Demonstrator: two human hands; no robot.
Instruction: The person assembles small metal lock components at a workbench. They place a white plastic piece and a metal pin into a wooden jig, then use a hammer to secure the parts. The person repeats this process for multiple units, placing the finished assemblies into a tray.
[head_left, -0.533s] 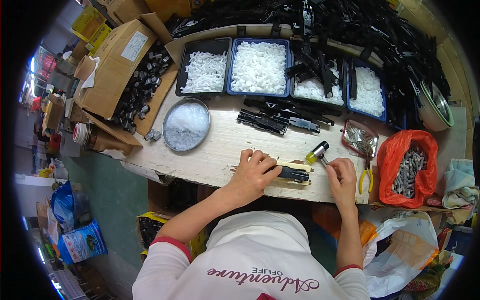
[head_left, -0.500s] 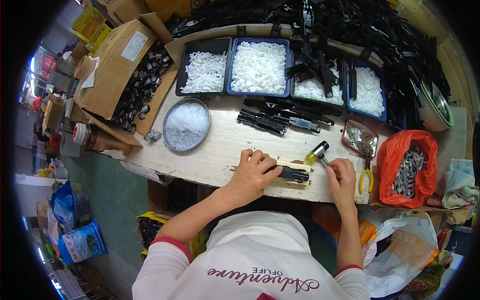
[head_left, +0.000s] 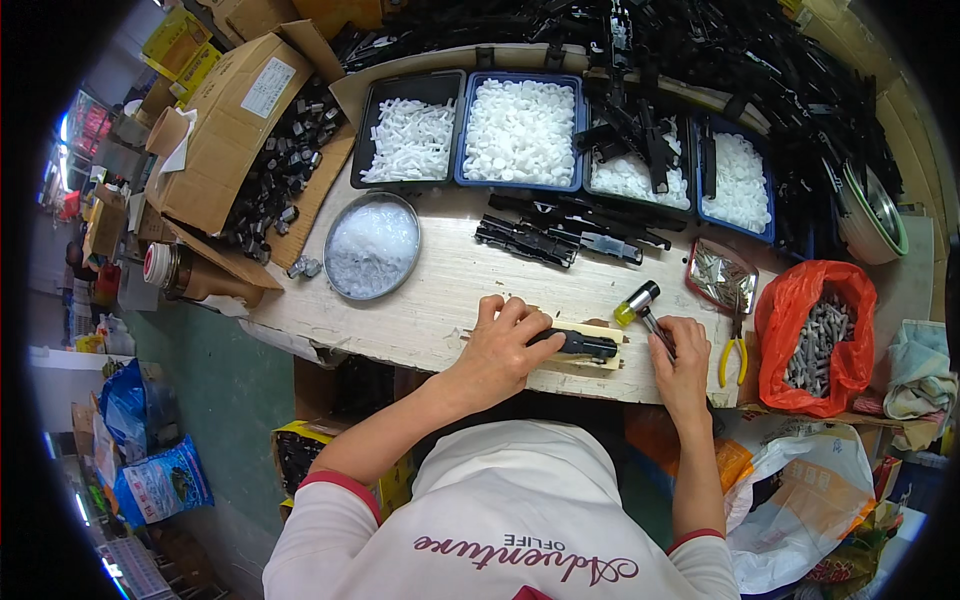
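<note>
My left hand point(head_left: 503, 350) is closed over a black elongated part point(head_left: 585, 346) lying in a pale wooden block point(head_left: 598, 364) near the table's front edge. Its fingers hide the part's left end. To the right, my right hand point(head_left: 683, 362) is wrapped round the metal handle of a small mallet point(head_left: 640, 302). One face of the mallet's head is yellow and the other black. The head rests on or just above the tabletop, right of the block. Beyond my hands lie several black metal-looking assemblies point(head_left: 525, 241) in a loose pile.
Trays of white plastic pieces point(head_left: 519, 130) line the back, below a heap of black parts point(head_left: 740, 60). A round dish point(head_left: 373, 247) holds clear pieces. At right are yellow-handled pliers point(head_left: 733, 362), a tray of pins point(head_left: 720, 277) and a red bag point(head_left: 768, 340). A cardboard box point(head_left: 235, 130) spills dark parts.
My right hand and the mallet have shifted very slightly, with more of the hand closed round the handle. The left hand stays over the black part.
</note>
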